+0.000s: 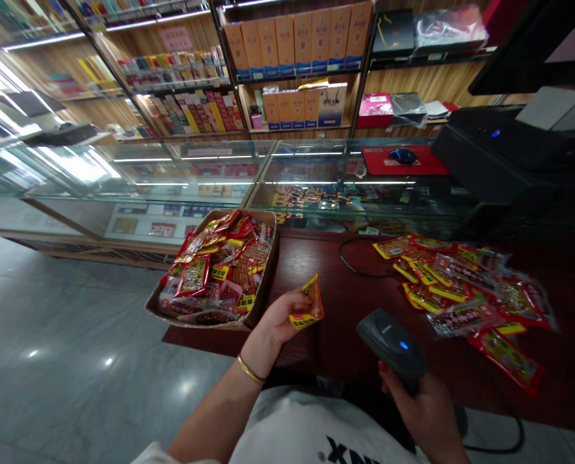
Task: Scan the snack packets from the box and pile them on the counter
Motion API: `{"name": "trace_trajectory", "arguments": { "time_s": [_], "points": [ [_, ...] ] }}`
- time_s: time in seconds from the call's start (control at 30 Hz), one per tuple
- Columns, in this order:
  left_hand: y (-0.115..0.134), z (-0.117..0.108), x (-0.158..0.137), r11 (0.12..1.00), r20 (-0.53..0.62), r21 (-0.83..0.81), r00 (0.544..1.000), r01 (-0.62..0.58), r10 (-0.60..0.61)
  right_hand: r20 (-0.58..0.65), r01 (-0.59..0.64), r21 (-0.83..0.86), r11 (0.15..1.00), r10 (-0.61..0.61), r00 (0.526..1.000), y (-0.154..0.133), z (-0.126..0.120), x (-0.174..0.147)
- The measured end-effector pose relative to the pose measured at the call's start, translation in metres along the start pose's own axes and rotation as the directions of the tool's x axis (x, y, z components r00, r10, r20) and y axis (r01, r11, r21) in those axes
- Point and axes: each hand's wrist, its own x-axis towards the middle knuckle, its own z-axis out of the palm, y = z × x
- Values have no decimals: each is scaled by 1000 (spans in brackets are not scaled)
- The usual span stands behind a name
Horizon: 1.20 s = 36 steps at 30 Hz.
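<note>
My left hand [287, 316] is closed on a small red and yellow snack packet [315, 303], held above the dark wooden counter. In my right hand [420, 403] is a black barcode scanner [394, 345] with a lit blue light, its head pointing up and to the left, toward the packet. Left of my left hand, a cardboard box [268, 277] is heaped with red, yellow and clear snack packets [193, 276]. On the counter beyond the scanner, to the right, lies a loose pile of similar snack packets [432, 274].
The dark red wooden counter [297, 251] meets a glass display case [210, 167] behind it. A mouse [402, 155] rests on a red mat [374, 164] beside black equipment [505, 148]. A black cable [348, 261] curls near the pile. Shelves with boxed goods [304, 42] line the wall.
</note>
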Motion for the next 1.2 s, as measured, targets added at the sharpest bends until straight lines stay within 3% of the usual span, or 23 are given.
{"name": "trace_trajectory", "arguments": {
  "time_s": [0.1, 0.23, 0.3, 0.4, 0.43, 0.47, 0.5, 0.57, 0.67, 0.73, 0.83, 0.9, 0.97, 1.07, 1.2],
  "points": [
    [-10, 0, 2, 969, -43, 133, 976, -207, 214, -6, 34, 4, 999, -34, 999, 0, 1, 2],
    [-17, -4, 6, 809, -37, 409, 878, -423, 478, -22, 41, -3, 999, -41, 999, 1, 0, 4],
    [-17, -7, 7, 634, 34, 597, 805, -492, 593, -28, 36, -14, 999, -36, 999, 1, -1, 5],
    [-16, -14, 8, 202, 169, 833, 584, -515, 794, -13, 64, -21, 998, -64, 998, 3, -2, 5],
    [-16, -17, 9, 82, 214, 870, 523, -486, 825, -8, 73, -18, 997, -73, 997, 4, -3, 5],
    [-17, -20, 11, 3, 251, 890, 497, -455, 830, -8, 78, -14, 997, -78, 997, 4, -3, 6],
    [-19, -24, 13, -37, 278, 898, 502, -438, 819, -11, 77, -10, 997, -77, 997, 5, -2, 6],
    [-22, -33, 16, -53, 317, 897, 553, -440, 771, -18, 65, -7, 998, -65, 998, 4, -2, 6],
    [-26, -39, 17, 5, 337, 881, 633, -474, 697, -4, 60, -4, 998, -60, 998, 2, -3, 6],
    [-26, -37, 15, 90, 321, 857, 662, -508, 678, 2, 54, -1, 999, -54, 999, 0, -4, 6],
    [-22, -26, 10, 289, 241, 777, 688, -560, 685, 17, 37, 8, 999, -37, 999, -4, -5, 6],
    [-17, -20, 8, 430, 213, 695, 736, -576, 643, 45, 42, 16, 999, -43, 998, -7, -6, 8],
    [-10, -20, 7, 510, 249, 652, 794, -561, 555, 86, 49, 14, 999, -50, 995, -11, -7, 9],
    [2, -27, 9, 515, 338, 672, 839, -532, 426, 185, 69, -9, 998, -66, 981, -15, -8, 12],
    [15, -36, 14, 463, 379, 727, 858, -508, 347, 306, 85, -50, 995, -66, 950, -15, -9, 14]
  ]
}}
